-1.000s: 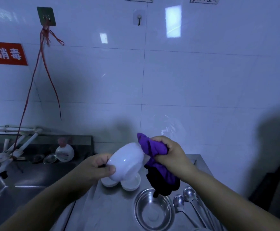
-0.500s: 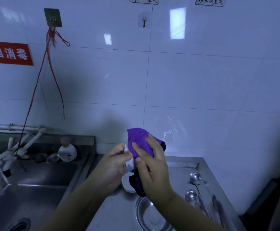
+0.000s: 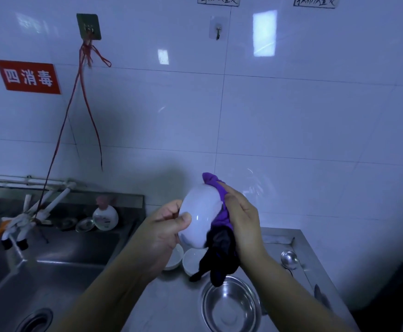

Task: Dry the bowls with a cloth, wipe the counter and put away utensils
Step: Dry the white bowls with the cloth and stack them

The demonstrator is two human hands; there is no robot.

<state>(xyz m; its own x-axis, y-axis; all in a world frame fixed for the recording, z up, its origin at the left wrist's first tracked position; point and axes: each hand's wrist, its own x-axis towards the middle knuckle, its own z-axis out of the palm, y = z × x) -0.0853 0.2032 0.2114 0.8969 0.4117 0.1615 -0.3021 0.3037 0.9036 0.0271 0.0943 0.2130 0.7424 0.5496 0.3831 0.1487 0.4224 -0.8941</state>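
1. the bowl (image 3: 201, 215) is held above the counter (image 3: 171, 305), between the left hand (image 3: 163, 232) on its left and the right hand (image 3: 242, 220) on its right.
2. the cloth (image 3: 219, 236) lies between the right hand and the bowl and hangs down over the metal bowl (image 3: 231, 307).
3. two small bowls (image 3: 192, 261) sit side by side on the counter, behind the metal bowl.
4. a ladle (image 3: 289, 259) lies on the counter's right side.
5. the sink (image 3: 39, 267) is left of the counter, with a bottle (image 3: 105, 218) on its back ledge.
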